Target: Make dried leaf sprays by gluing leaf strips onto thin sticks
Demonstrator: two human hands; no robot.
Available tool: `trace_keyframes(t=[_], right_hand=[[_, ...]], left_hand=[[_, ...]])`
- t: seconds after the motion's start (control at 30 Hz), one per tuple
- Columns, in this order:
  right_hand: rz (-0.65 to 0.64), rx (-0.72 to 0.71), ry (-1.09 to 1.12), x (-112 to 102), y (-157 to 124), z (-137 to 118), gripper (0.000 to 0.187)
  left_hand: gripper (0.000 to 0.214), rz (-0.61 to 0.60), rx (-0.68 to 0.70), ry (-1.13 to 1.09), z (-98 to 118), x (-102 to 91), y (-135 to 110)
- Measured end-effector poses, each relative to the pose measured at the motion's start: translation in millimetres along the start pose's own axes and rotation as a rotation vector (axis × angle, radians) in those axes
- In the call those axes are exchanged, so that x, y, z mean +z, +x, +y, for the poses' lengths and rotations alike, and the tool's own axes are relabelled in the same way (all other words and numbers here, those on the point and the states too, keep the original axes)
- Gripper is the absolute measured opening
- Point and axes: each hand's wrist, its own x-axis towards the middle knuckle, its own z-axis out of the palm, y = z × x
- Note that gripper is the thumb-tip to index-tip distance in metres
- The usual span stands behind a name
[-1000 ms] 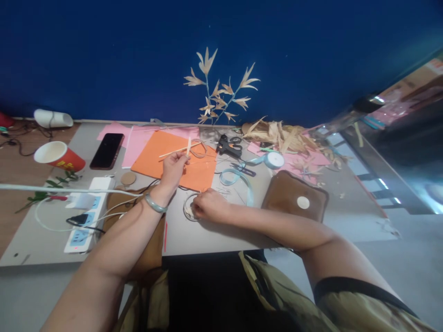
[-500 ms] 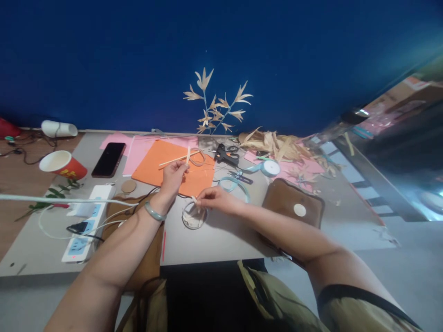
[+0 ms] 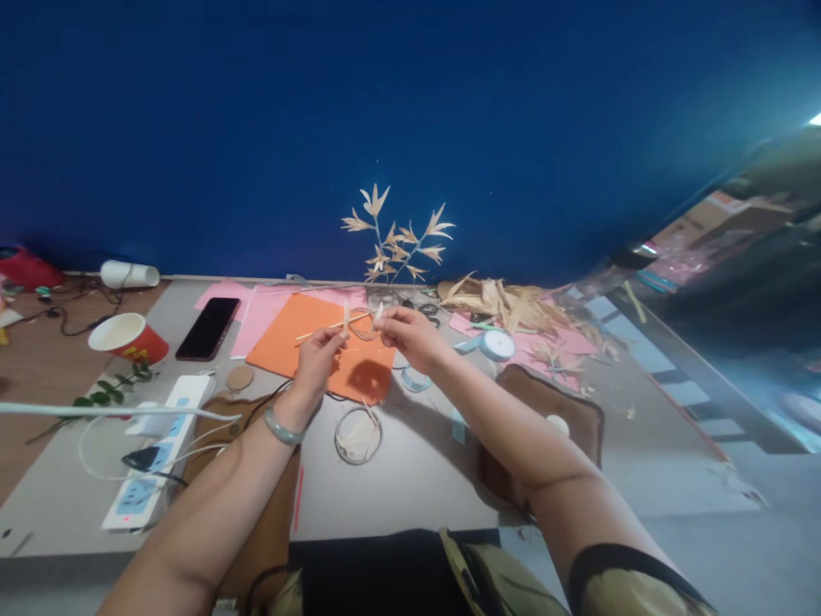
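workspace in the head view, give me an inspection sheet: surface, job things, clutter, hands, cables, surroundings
surface: grey table, crowded at the back, with a brown wooden top to its left.
job's things: thin pale stick held over the orange sheet; small pale piece pinched beside it; round clear dish of pale scraps below.
clutter: red paper cup, black phone, pink sheets, tape roll, dried leaf pile, brown pad.
grippers: left hand grips the stick; right hand pinches the pale piece.
cables: white cords run across the power strip.
surroundings: blue wall; dried leaf sprig against it.
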Motion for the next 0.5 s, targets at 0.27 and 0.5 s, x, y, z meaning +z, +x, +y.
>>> trace_keyframes(t=[0.27,0.5], right_hand=[[-0.045,0.028,0.072,6.8,29.9,-1.0,0.023],[-0.053,0.055,0.081,-4.8,34.9,17.2,0.023]], left_hand=[[0.028,0.098,0.06,-0.055,12.4,-0.2,1.7],[0.025,0.094,0.02,-0.082,12.7,1.2,1.9]])
